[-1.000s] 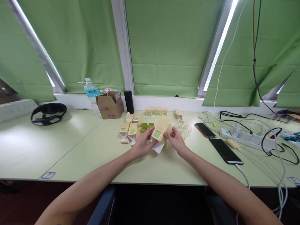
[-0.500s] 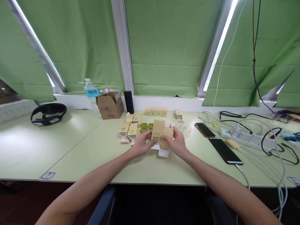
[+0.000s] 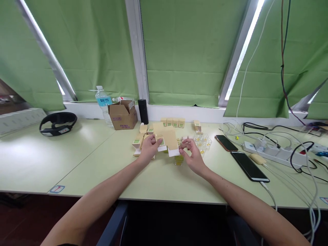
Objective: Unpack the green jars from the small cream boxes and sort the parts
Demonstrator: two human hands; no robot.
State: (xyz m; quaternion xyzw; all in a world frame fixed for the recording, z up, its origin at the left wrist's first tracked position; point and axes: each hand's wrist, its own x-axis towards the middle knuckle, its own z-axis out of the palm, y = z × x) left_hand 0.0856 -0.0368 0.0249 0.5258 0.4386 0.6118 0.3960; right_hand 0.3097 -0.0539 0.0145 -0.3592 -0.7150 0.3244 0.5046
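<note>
My left hand (image 3: 149, 147) is closed on the left edge of a small tan carton (image 3: 170, 137), which hangs opened out with white flaps at its lower end. My right hand (image 3: 191, 155) is beside the lower right flap, fingers curved and apart; whether the tips touch the flap I cannot tell. Under the carton stands a small clear cup with yellow-green contents (image 3: 178, 160), partly hidden. Several clear cups (image 3: 202, 139) are grouped beyond my right hand. Open-flapped tan cartons (image 3: 137, 140) lie by my left hand, partly covered by it.
At the back are a row of small tan boxes (image 3: 175, 122), a single carton (image 3: 197, 127), a brown cardboard box (image 3: 123, 116), a water bottle (image 3: 104, 104) and a black cylinder (image 3: 143, 111). Two phones (image 3: 249, 166), a power strip (image 3: 274, 152) and cables lie right; a black headband (image 3: 58, 123) lies left.
The carton has shifted left and lies flatter in my left hand. My right hand has let go of its upper part and moved down to the flap. The cup beneath now shows.
</note>
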